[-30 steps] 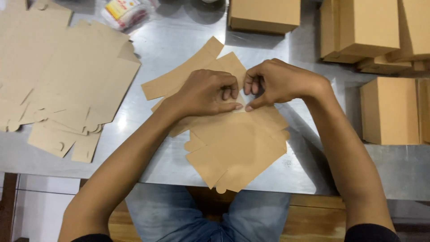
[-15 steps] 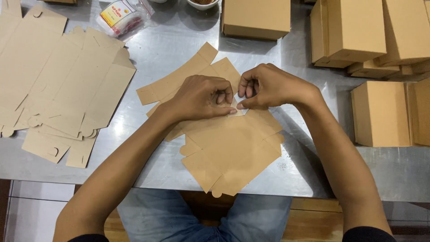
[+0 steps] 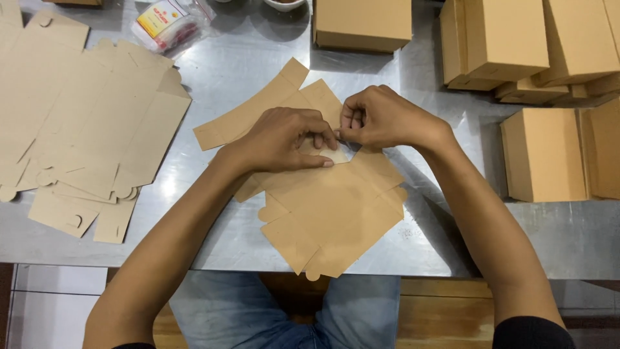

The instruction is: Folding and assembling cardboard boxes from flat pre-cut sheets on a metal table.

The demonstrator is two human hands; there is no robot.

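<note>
One flat brown die-cut cardboard box blank (image 3: 329, 207) lies in front of me on the brushed steel table (image 3: 258, 77), its near corner hanging just over the table edge twd my lap. I'd judge it light, thin and fairly stiff along the panels but soft at the score lines, so it'll bend where it's creased and could tear or kink at the small tabs if forced. Surface looks matte, not slippery. Best hold is right at the fold, pinching flap edges w/ fingertips, not the wide panels.

My left hand (image 3: 287, 139) is pressed palm-down on the blank's upper part, fingers curled, thumb and forefinger nipping a small flap. My right hand (image 3: 381, 119) is closed to a tight pinch on the same flap area, fingertips touching the left's; exactly which tab is between them is hidden.

Outward: a loose long brown cardboard strip (image 3: 248, 110) pokes out from under the blank at upper left. A stack of flat brown blanks (image 3: 84, 129) sits well to the left, a clear plastic packet with yellow label (image 3: 169, 26) above it. Folded brown cardboard boxes (image 3: 510, 39) stand at the far edge and right side.

Vs half a sec ago: both hands stay pinched together at the same spot, the left fingers spread a bit flatter; the blank hasn't shifted
</note>
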